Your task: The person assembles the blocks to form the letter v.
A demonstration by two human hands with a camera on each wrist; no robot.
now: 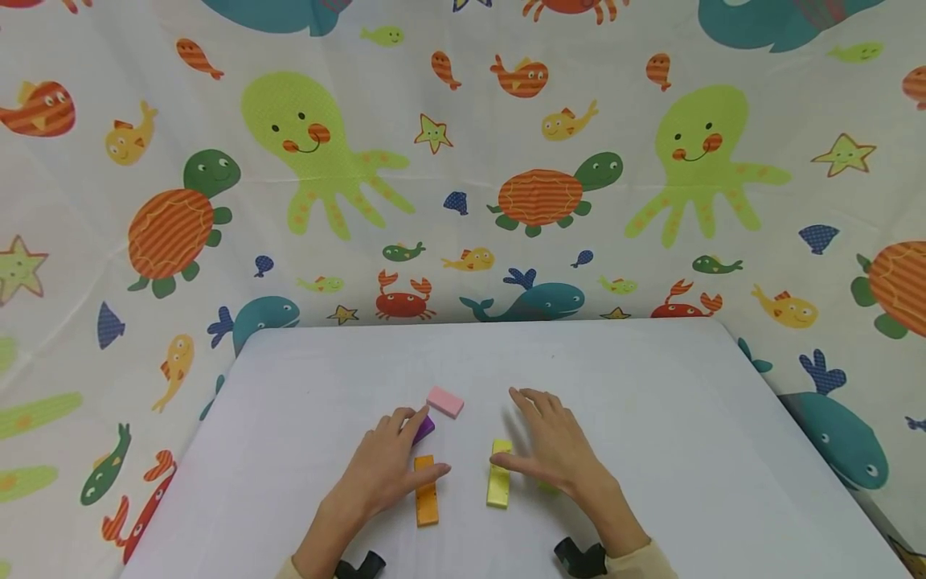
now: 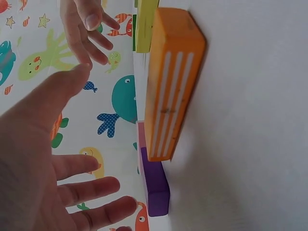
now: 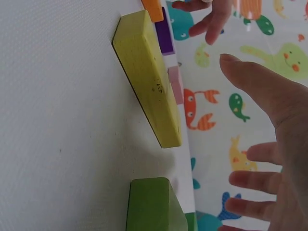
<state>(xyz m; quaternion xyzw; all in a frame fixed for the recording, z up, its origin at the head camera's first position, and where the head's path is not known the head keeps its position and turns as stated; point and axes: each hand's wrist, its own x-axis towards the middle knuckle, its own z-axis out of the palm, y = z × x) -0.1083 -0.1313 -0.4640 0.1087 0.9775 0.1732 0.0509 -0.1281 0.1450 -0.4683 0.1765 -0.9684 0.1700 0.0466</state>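
My left hand point(image 1: 385, 466), fingers spread and holding nothing, hovers by an orange block point(image 1: 427, 511) and a purple block point(image 1: 424, 429). White stripes run along the orange block in the left wrist view. Opposite it, my right hand point(image 1: 560, 450) is also spread and holds nothing; its thumb passes above a yellow block point(image 1: 497, 489). Beyond the fingertips a pink block point(image 1: 444, 402) lies flat. The right hand mostly hides a light green block point(image 3: 150, 202) in the head view; the right wrist view shows it near a darker green block point(image 3: 191, 222).
All the blocks lie on a white table point(image 1: 637, 386). Behind it hangs a cloth point(image 1: 463, 121) printed with sea animals. Dark wrist devices point(image 1: 579, 556) sit at both wrists, by the sleeves.
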